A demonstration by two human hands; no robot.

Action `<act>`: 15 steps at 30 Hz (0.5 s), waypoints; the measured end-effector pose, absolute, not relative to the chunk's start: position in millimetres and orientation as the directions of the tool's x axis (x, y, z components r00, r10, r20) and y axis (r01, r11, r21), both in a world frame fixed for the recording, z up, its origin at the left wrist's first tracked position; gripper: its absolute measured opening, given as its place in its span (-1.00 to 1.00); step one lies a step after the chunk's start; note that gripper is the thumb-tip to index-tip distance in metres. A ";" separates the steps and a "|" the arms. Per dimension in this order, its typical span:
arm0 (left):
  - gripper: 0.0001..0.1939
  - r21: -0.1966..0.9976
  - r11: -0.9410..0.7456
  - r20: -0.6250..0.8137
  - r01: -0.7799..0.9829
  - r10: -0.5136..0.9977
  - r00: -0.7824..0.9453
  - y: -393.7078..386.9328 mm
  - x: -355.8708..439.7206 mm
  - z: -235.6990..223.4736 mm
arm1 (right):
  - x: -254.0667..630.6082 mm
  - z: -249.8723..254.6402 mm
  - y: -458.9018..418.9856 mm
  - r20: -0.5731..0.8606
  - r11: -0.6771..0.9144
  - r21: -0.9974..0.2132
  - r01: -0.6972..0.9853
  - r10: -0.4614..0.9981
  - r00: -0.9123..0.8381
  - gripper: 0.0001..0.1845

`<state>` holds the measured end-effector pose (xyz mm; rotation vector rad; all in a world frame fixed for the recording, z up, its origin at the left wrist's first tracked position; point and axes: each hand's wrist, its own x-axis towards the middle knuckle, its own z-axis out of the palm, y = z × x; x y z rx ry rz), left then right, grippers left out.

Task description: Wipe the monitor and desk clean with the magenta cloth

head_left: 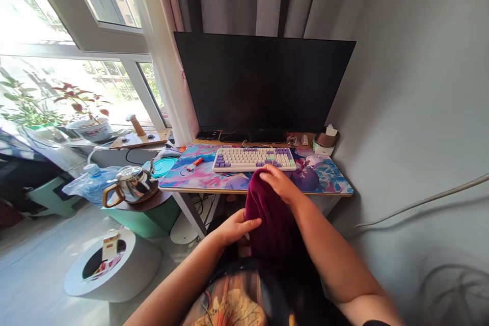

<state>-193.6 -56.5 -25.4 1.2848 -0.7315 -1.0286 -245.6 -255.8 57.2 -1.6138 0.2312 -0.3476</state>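
A dark maroon cloth (269, 219) hangs in folds between my hands, in front of the desk's near edge. My right hand (278, 183) pinches its top end, just short of the keyboard. Lower down, my left hand (240, 225) grips the cloth's left side, thumb lying across the front. Some of my right fingers are hidden behind the fabric. Beyond my hands lies a white and purple keyboard (254, 159) on a colourful desk mat (225, 179). A small red and white item (194, 164) rests left of the keyboard.
A large black monitor (263, 86) stands at the desk's back. To the left, a kettle (135, 184) sits near a large plastic water bottle (93, 183). A white bin (133, 265) stands on the floor. A cable (420, 205) runs along the right wall.
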 end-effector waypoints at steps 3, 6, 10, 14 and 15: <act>-0.48 0.905 0.084 -0.141 0.417 -0.866 0.480 -54.5 -195.6 -28.2 | -261.5 43.1 -262.6 0.150 -0.282 -0.958 0.052 -0.339 0.929 -0.62; -0.54 0.814 0.218 -0.118 0.538 -0.845 0.522 -55.6 -190.4 -18.6 | -287.9 23.8 -269.3 0.250 -0.475 -0.879 0.039 -0.391 0.886 -0.57; -0.62 0.733 0.334 -0.095 0.593 -0.812 0.575 -56.9 -175.6 4.1 | -323.4 -10.1 -280.8 0.161 -0.417 -0.908 -0.035 -0.425 0.891 -0.50; -0.69 0.715 0.379 -0.102 0.588 -0.775 0.623 -55.2 -165.2 26.0 | -339.3 -52.3 -286.3 -0.058 -0.250 -0.950 -0.185 -0.441 0.896 -0.25; -0.70 0.719 0.377 -0.099 0.584 -0.776 0.623 -54.5 -163.9 29.9 | -339.0 -62.2 -285.3 -0.097 -0.184 -0.964 -0.190 -0.422 0.901 -0.21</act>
